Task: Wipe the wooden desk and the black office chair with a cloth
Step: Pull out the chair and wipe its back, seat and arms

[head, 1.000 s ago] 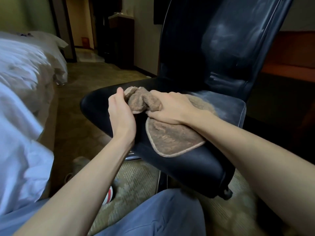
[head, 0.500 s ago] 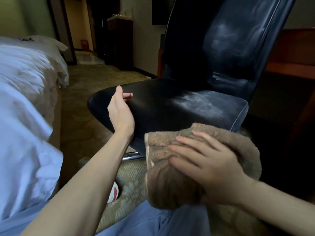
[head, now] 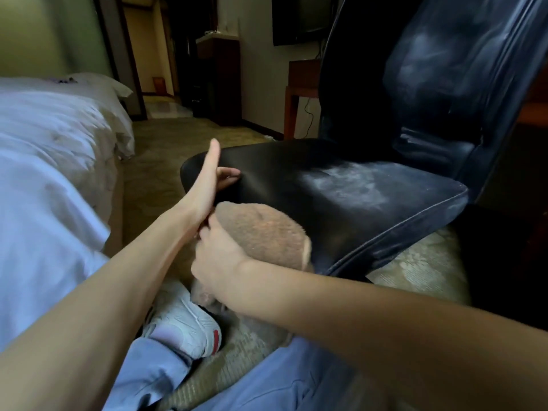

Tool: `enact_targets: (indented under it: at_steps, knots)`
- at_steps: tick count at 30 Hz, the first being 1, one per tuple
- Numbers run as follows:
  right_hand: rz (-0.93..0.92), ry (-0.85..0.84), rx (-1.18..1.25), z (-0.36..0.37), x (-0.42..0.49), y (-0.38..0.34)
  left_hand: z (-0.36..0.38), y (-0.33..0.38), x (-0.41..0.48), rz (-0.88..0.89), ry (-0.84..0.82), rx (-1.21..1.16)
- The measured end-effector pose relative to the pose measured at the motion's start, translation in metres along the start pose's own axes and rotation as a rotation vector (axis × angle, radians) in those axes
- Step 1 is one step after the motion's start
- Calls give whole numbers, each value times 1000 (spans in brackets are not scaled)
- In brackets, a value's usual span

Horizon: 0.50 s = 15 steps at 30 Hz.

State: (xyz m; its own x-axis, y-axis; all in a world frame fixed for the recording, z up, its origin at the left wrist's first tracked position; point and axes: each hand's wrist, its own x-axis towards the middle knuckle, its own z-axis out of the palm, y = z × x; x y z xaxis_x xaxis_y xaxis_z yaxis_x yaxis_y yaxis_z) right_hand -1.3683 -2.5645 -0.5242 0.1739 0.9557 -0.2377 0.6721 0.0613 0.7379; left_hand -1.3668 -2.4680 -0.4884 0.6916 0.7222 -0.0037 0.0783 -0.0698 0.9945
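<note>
Left hand [head: 207, 185]: fingers straight, tips touching the seat's 9 o'clock edge.
Right hand [head: 218, 256]: fingers curled round the brown cloth [head: 261, 232].
Cloth place: 8 o'clock edge of the black office chair [head: 341, 185] seat.

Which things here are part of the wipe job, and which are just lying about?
Job:
cloth, gripped by right hand
black chair, left hand at its seat front
wooden desk behind the chair

Lying about:
bed
white shoe
wall television
</note>
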Motion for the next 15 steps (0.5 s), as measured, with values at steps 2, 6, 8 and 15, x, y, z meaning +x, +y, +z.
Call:
enact_targets:
  at_steps: [2, 6, 8, 15]
  knots:
    - [-6, -44, -29, -5, 7, -5, -2, 0, 0, 4, -39, 121]
    - [-56, 206, -152, 15, -25, -14, -10, -4, 4, 6, -84, 209]
    - [-47, 376, -58, 27, -54, -8, -9, -5, 2, 22, -89, 256]
    - [-143, 605, 179, 53, -117, 27, -2, -18, -2, 85, -66, 419]
